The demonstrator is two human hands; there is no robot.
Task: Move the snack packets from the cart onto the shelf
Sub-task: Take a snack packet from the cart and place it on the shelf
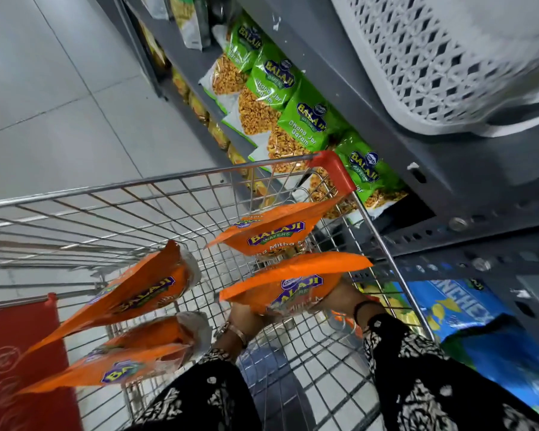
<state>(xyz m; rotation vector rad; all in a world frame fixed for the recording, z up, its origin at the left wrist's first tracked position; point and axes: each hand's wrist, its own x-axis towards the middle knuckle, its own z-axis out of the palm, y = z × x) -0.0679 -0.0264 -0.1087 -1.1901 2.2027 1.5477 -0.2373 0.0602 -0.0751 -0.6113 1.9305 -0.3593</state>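
Observation:
Several orange Balaji snack packets lie in the wire cart (156,194). Both my hands are under one orange packet (293,284) near the cart's right side. My left hand (246,318) grips its lower left part and my right hand (344,298) its right end; the fingers are mostly hidden by the packet. A second orange packet (271,231) sits just beyond it, by the cart's red corner. Two more orange packets (137,293) (128,365) lean at the cart's left. The grey shelf (349,98) stands to the right.
Green Balaji packets (305,119) fill a row on the grey shelf beside the cart. A white perforated plastic basket (433,66) sits higher up. Blue packets (467,321) are on the shelf at lower right. A red panel (19,362) hangs on the cart's near left. Grey floor tiles lie to the left.

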